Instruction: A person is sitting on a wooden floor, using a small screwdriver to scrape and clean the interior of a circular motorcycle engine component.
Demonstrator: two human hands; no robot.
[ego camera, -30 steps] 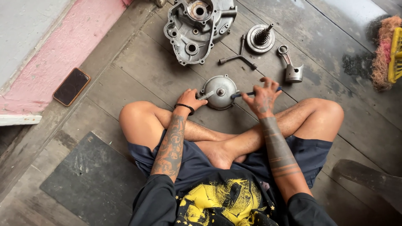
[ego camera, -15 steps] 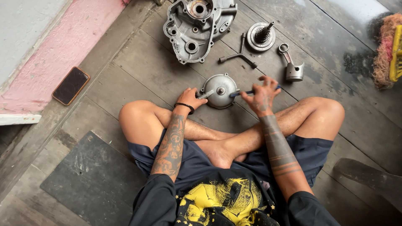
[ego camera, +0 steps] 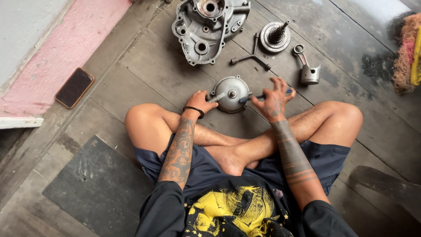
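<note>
I sit cross-legged on a grey plank floor. A round grey metal engine cover lies just in front of my shins. My left hand grips its left edge and steadies it. My right hand holds a blue-handled tool whose tip touches the cover's right side, the other fingers spread. A black band sits on my left wrist.
Beyond the cover lie a large grey crankcase half, a T-shaped wrench, a round geared part and a piston with rod. A dark phone lies by the pink ledge. A dark mat is at lower left, a broom at right.
The hands stay on the cover and tool, with only slight shifts of the right fingers. Nothing else has moved.
</note>
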